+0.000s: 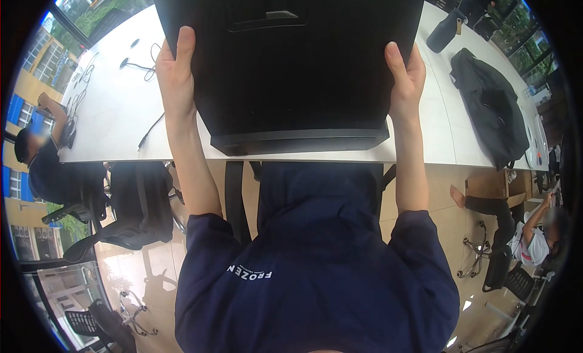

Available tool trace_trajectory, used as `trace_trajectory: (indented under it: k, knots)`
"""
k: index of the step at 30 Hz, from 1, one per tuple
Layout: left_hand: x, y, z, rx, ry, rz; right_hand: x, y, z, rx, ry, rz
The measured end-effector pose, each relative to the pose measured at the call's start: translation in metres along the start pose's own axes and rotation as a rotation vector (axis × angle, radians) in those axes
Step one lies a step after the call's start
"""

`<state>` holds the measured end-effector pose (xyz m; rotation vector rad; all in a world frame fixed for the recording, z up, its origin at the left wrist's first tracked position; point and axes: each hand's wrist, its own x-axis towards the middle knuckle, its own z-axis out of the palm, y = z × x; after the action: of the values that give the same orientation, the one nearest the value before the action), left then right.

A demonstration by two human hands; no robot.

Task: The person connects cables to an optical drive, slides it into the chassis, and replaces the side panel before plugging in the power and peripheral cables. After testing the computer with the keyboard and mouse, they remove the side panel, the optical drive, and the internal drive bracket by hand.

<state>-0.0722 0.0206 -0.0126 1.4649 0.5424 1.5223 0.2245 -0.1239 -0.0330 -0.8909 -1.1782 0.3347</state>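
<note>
A large black computer case [297,80] fills the upper middle of the head view, with a recessed latch near its top and a narrow edge along its near side. My left hand [177,64] grips its left side, the thumb lying on the upper face and the fingers mostly hidden behind the edge. On the opposite side my right hand [405,74] holds it the same way. The near end of the case is over the front part of the white table [115,122]. The far end runs out of view.
Thin cables [143,67] lie on the table's left part. At the right are a black bag [489,107] and a dark bottle [445,31]. Black chairs [143,201] stand below the left edge. One person [54,171] sits at left, another person [531,237] at right by a cardboard box [486,186].
</note>
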Motion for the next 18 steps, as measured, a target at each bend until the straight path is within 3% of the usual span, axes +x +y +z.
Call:
trace_trajectory:
  k: [8,18]
  knots:
    - [0.005,-0.007,0.002,0.051,0.005,-0.020,0.002,0.001,0.002,-0.004,0.024,0.034]
    - [0.025,-0.041,-0.001,0.143,-0.046,-0.197,0.009,0.000,0.014,-0.038,0.057,0.392]
